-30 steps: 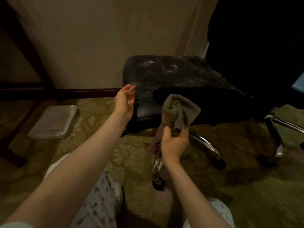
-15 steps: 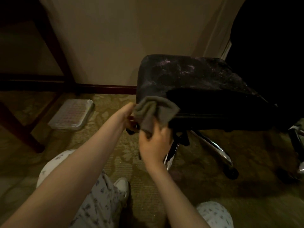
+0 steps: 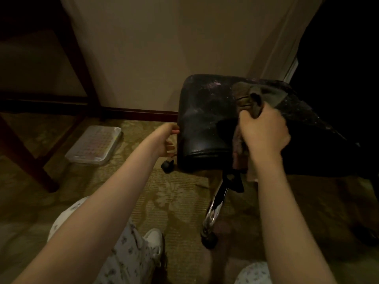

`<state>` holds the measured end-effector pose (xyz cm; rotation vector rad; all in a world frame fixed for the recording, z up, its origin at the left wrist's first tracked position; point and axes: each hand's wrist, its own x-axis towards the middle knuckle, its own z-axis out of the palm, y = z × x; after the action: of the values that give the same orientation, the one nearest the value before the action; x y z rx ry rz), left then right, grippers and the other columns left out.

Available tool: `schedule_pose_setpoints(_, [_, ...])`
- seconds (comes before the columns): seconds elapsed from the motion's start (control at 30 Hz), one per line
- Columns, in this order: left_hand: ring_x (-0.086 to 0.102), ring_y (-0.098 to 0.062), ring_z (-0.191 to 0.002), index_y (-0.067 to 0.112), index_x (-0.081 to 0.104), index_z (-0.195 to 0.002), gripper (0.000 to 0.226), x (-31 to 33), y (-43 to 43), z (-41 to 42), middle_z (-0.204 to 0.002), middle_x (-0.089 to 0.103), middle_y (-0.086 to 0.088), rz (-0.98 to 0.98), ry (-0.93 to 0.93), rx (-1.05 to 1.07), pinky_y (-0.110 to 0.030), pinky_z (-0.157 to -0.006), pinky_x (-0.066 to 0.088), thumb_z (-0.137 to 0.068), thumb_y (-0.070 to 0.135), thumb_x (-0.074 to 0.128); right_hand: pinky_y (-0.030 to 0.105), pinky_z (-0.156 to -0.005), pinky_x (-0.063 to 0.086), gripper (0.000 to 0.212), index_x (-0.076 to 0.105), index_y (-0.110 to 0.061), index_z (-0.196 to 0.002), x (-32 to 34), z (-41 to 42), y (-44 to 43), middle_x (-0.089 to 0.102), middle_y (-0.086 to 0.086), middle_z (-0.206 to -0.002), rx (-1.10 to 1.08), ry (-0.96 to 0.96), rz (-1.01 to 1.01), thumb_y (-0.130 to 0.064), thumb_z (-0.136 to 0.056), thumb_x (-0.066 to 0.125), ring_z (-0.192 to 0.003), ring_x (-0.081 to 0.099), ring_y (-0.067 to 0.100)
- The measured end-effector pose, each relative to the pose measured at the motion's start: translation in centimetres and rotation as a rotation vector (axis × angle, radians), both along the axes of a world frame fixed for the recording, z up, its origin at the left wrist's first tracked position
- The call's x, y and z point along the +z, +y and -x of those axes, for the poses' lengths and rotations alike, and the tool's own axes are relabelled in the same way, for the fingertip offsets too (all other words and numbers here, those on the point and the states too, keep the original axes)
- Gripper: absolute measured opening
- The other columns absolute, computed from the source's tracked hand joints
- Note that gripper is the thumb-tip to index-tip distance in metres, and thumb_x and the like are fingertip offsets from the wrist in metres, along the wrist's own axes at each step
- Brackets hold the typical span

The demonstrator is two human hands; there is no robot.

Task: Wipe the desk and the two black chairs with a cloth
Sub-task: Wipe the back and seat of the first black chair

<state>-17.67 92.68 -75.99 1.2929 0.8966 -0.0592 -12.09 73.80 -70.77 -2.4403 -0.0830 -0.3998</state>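
A black chair (image 3: 205, 119) with a dusty, speckled seat stands on the carpet by the wall. My right hand (image 3: 264, 132) grips a bunched grey cloth (image 3: 258, 95) and presses it onto the top of the seat, right of its middle. Part of the cloth hangs down under that hand over the seat's front. My left hand (image 3: 167, 140) is at the seat's left edge, thumb above and fingers curled below, holding the side of the seat. The desk shows only as a dark wooden leg (image 3: 26, 156) at the left.
A clear plastic box (image 3: 94, 144) lies on the patterned carpet left of the chair. The chair's chrome leg (image 3: 215, 210) and caster (image 3: 209, 240) reach toward my knees. A dark mass (image 3: 338, 78) fills the right side. A cream wall stands behind.
My right hand has carried the cloth from the seat's front left corner up and right onto the seat top. My left hand stays at the seat's left edge.
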Motion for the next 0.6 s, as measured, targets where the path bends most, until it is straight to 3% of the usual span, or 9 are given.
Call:
schedule_pose_setpoints(0.1, [0.049,-0.023,-0.089,0.016,0.053,-0.09,0.015,-0.2,0.0,-0.9,-0.104,0.049,-0.01,0.0,-0.002,-0.002,-0.039,-0.076,0.041,-0.093,0.029,0.045,0.032,-0.073,0.04,0.033,0.061,-0.012,-0.109,0.0,-2.2,0.4,0.06,0.011,-0.111,-0.033,0.177,0.316,-0.037,-0.088,0.055,-0.104,0.057,0.03])
schedule_pose_setpoints(0.17, [0.051,-0.024,-0.092,0.015,0.051,-0.084,0.017,-0.3,-0.1,-1.1,-0.095,0.053,-0.009,0.007,0.006,0.001,-0.04,-0.084,0.041,-0.094,0.027,0.044,0.029,-0.07,0.037,0.031,0.061,-0.01,-0.107,-0.3,-2.1,1.6,0.06,0.01,-0.106,0.008,0.229,0.402,-0.034,-0.088,0.057,-0.1,0.058,0.028])
schedule_pose_setpoints(0.47, [0.048,-0.023,-0.079,0.015,0.051,-0.077,0.026,-1.0,0.6,-1.5,-0.088,0.052,-0.009,0.064,-0.032,0.05,-0.038,-0.082,0.038,-0.095,0.029,0.04,0.028,-0.069,0.038,0.037,0.059,-0.012,-0.111,0.2,0.9,8.7,0.06,0.006,-0.113,0.342,0.186,0.464,-0.04,-0.087,0.058,-0.106,0.058,0.024])
schedule_pose_setpoints(0.6, [0.049,-0.026,-0.065,0.008,0.053,-0.074,0.038,-1.8,1.7,-1.1,-0.075,0.052,-0.011,0.187,-0.102,0.114,-0.028,-0.064,0.04,-0.091,0.037,0.035,0.029,-0.075,0.04,0.052,0.055,-0.011,-0.122,-0.4,2.3,12.0,0.058,0.009,-0.119,0.576,0.372,0.331,-0.049,-0.086,0.055,-0.11,0.055,0.027])
